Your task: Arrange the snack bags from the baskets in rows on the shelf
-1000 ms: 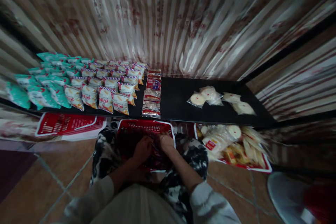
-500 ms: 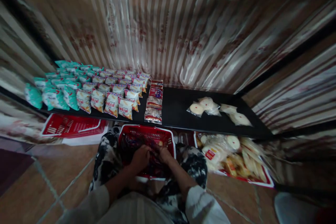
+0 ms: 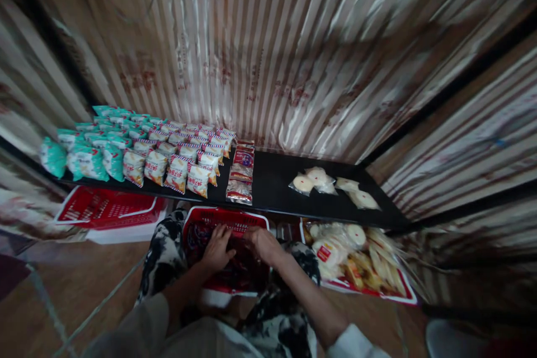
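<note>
Between my knees stands a red basket [image 3: 226, 215] with a pale rim, holding dark, shiny packets [image 3: 195, 238] whose details are too dim to read. My left hand [image 3: 218, 249] lies over the packets, thumb apart and fingers stretched out. At the basket's right side is my right hand [image 3: 262, 243], its fingers curled downward; whatever they grip is hidden in the dark. On the black shelf [image 3: 272, 179] just beyond lies a row of red-and-silver packets [image 3: 242, 170].
Teal bags [image 3: 90, 162] and white snack bags [image 3: 176, 170] stand in rows at the shelf's left. Clear-wrapped round pale items [image 3: 312, 180] lie at its right. Below are another red basket [image 3: 100, 207] at left and a filled basket [image 3: 403, 295] at right.
My hands, close together in the basket before, have moved apart and toward its far side. The left hand's fingers have spread. The view has shifted slightly.
</note>
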`<state>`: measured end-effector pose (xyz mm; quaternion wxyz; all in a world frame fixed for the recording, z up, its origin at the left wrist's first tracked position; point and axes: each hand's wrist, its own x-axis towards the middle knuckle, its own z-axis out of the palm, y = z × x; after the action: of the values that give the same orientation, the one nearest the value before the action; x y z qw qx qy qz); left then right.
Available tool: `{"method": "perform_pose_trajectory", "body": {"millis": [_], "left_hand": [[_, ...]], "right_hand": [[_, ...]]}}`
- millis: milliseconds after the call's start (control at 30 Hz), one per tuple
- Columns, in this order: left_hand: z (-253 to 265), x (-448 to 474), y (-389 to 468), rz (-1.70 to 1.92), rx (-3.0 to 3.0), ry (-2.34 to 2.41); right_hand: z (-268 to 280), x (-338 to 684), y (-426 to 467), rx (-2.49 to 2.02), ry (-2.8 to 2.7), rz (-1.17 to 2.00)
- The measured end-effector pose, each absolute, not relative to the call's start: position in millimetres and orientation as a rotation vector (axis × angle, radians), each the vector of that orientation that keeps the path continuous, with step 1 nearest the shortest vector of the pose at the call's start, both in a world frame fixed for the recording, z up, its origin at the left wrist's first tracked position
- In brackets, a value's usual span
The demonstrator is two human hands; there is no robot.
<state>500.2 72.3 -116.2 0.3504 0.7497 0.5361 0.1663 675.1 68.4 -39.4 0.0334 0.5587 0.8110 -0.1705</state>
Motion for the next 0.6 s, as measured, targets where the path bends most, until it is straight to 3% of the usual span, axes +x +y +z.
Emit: {"method": "perform_pose_trajectory", "body": {"millis": [167, 367, 600], "left_hand": [[-106, 495, 69, 0.377, 1.847, 1.228], [-90, 494, 62, 0.569, 1.622, 1.176], [-52, 495, 94, 0.822, 1.407, 1.199]], "right_hand": [[10, 683, 62, 1.674, 2.705, -0.388], [29, 691, 68, 1.924, 2.921, -0.568], [13, 702, 87, 2.793, 2.843, -0.68]]}}
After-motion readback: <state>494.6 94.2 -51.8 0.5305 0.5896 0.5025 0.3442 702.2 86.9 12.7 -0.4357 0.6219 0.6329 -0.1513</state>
